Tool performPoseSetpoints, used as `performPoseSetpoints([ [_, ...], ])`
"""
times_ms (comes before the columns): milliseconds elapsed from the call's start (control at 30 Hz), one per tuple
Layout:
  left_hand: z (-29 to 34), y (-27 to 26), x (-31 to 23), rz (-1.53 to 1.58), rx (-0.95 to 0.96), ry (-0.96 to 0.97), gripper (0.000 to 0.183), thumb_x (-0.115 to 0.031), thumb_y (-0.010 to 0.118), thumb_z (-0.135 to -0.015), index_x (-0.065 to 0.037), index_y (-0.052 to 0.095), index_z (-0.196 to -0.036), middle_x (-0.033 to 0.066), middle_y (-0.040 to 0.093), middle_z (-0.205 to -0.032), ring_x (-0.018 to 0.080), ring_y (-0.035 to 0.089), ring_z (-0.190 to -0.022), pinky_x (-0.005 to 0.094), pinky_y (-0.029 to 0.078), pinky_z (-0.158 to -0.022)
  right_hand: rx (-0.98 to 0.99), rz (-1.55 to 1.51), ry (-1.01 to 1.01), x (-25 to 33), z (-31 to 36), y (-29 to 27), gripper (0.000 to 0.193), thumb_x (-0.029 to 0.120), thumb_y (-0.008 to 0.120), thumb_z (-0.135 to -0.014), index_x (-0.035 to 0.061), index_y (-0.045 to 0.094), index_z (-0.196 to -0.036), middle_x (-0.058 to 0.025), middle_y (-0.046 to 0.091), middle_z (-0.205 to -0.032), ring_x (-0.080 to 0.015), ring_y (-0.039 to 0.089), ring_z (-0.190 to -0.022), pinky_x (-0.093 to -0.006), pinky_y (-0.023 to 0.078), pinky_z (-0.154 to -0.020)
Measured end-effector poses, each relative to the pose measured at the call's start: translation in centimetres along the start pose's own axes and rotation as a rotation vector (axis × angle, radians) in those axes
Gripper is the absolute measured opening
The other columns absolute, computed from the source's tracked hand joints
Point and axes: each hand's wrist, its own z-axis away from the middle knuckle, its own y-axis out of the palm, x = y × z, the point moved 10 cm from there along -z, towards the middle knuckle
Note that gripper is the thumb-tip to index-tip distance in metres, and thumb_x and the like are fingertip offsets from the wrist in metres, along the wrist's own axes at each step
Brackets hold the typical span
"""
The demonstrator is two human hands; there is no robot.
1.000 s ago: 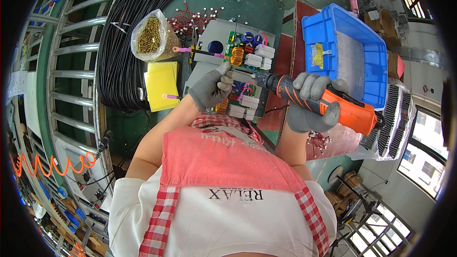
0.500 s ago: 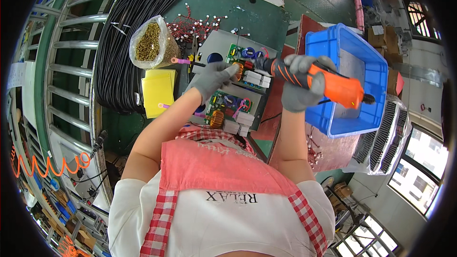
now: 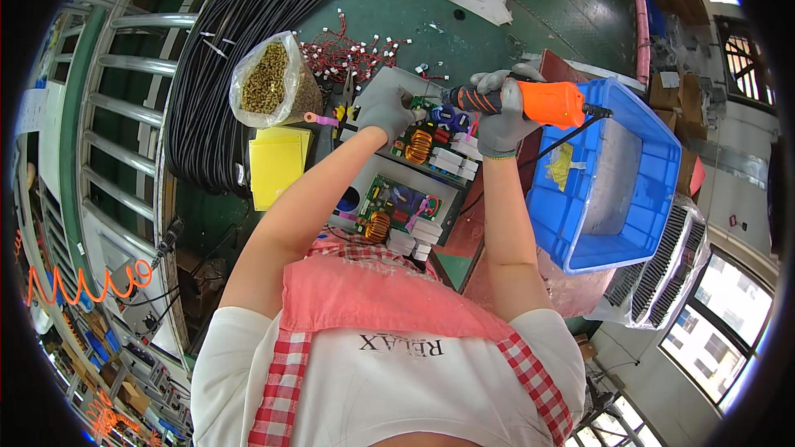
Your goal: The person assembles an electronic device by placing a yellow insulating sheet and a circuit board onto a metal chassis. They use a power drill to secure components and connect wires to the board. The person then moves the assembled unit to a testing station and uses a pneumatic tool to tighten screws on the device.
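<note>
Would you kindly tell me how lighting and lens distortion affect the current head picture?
Head view: dark-framed glass window washed out at right; silver metal rungs bowed at left; orange-and-black power screwdriver fairly sharp.

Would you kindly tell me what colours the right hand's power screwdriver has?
The power screwdriver is orange and black, best seen in the head view.

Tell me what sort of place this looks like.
Probably an electronics assembly workshop. The circuit boards laden with coils and other components, the orange power driver in the person's gloved right hand, and the bag of small brass-coloured parts all point that way.
</note>
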Motion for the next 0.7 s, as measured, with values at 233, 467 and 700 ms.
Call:
performPoseSetpoints([
  [233,0.5,-0.4,-0.3,-0.021,0.004,-0.02,0.053,-0.034,0.076,-0.073,-0.004,0.061,-0.113,0.0126,0.065,-0.109,0.025,0.063,-0.099,0.0344,0.048,-0.086,0.022,0.009,0.056,-0.6,0.0,0.6,0.031,-0.003,0.052,-0.078,0.0023,0.043,-0.108,-0.0104,0.056,-0.07,-0.0192,0.058,-0.064,-0.0434,0.053,-0.071],
  [467,0.3,-0.6,-0.5,-0.098,-0.05,0.057,0.053,-0.037,0.075,-0.072,-0.004,0.062,-0.111,0.0134,0.065,-0.107,0.0262,0.063,-0.098,0.035,0.048,-0.086,0.65,0.367,0.035,-0.4,3.5,7.6,0.028,-0.007,0.06,-0.069,0.0016,0.054,-0.095,-0.0091,0.061,-0.074,-0.0192,0.062,-0.071,-0.0348,0.054,-0.068],
  [700,0.0,0.2,0.6,0.053,-0.091,0.049,0.051,-0.038,0.075,-0.072,-0.005,0.063,-0.11,0.0126,0.066,-0.104,0.0258,0.063,-0.096,0.035,0.048,-0.085,0.649,0.565,0.052,-4.2,1.5,7.2,0.031,-0.007,0.061,-0.071,0.0027,0.049,-0.098,-0.0062,0.058,-0.07,-0.0176,0.062,-0.067,-0.033,0.053,-0.061],
])
